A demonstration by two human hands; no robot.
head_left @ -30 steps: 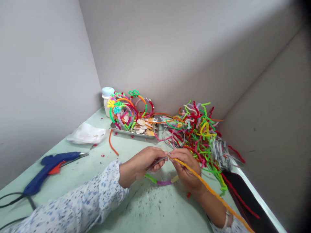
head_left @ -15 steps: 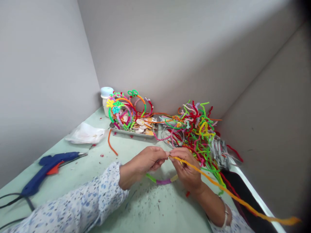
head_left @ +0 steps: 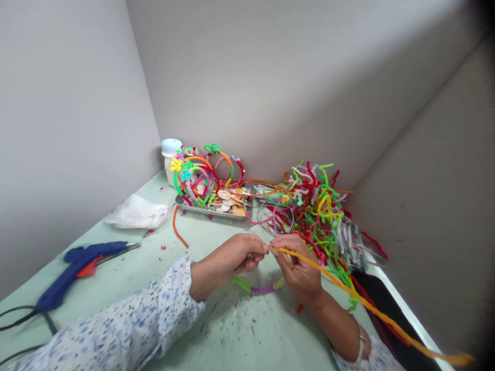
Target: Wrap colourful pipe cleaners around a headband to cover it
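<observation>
Head view: we pinch the near end of an orange pipe cleaner (head_left: 348, 293) between both hands above the pale green tabletop (head_left: 240, 335). Our left hand (head_left: 228, 260) is closed, thumb and fingertips pressed on the stem's end, with a thin grey piece showing under the fingers; what it is we cannot tell. Our right hand (head_left: 296, 268) meets it fingertip to fingertip, pinching the same end. From that meeting point the stem's long axis runs down and to the right, past our right wrist and out over the tabletop's edge, its far tip blurred near the lower right corner. It looks fuzzy, thin and almost straight, with a slight sag.

Under our hands lies a curved band (head_left: 261, 288) in green, purple and yellow segments. Scraps and specks litter the tabletop. A blue glue gun (head_left: 73, 265) lies at left, its cord trailing off the edge, with a plastic bag (head_left: 135, 212) beyond it. A metal tray (head_left: 212, 210) by the grey walls holds wrapped bands and shells, a white jar (head_left: 170, 159) behind it. A tangle of pipe cleaners (head_left: 313, 203) sits at right. The grey walls meet in a corner behind.
</observation>
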